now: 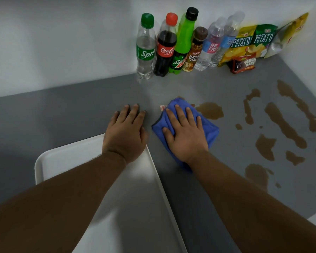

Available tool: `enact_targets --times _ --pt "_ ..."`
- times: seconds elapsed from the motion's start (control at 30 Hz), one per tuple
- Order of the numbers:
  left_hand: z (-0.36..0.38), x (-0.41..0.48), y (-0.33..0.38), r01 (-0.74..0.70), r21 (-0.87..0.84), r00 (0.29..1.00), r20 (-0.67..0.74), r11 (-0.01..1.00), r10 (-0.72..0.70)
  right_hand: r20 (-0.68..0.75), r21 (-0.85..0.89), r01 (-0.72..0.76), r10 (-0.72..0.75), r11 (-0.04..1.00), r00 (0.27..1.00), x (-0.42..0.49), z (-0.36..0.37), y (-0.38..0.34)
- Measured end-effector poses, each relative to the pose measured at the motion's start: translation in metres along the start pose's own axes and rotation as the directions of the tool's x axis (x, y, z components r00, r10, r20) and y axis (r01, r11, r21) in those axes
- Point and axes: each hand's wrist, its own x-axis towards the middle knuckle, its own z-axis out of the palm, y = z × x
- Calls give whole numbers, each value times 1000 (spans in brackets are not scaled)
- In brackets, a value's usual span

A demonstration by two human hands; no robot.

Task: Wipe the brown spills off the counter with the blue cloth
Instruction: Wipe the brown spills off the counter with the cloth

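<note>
A folded blue cloth (210, 131) lies flat on the grey counter (80, 110), near the middle. My right hand (185, 133) presses down on it with fingers spread. Just right of the cloth is a brown spill (211, 110). Several more brown spills (285, 123) spread across the right part of the counter. My left hand (127, 133) rests palm down on the bare counter to the left of the cloth, fingers apart, holding nothing.
A white tray (66, 159) sits at the near left, under my left forearm. Along the back wall stand several drink bottles (165, 46), and to their right lean snack bags (252, 42) and a small dark packet (243, 64).
</note>
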Motion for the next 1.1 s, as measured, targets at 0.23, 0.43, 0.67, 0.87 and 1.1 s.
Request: enact_targets --times 0.23,0.43,0.67,0.87,1.1 --pt "2 1 -2 -16 32 1000 24 999 15 -2 7 -133 133 991 991 -42 9 -9" --pt "0 1 -2 -21 29 999 38 999 20 -4 -8 39 -39 999 999 -10 5 -23" --pt "0 1 -3 -17 22 999 41 1000 16 -33 29 -54 55 998 998 35 -9 1" --pt "0 3 -2 -14 15 998 55 1000 13 -28 0 -130 130 992 991 -4 5 -17" --pt "-2 3 -1 -19 30 998 57 999 17 -23 15 9 -9 1000 1000 60 -10 -9"
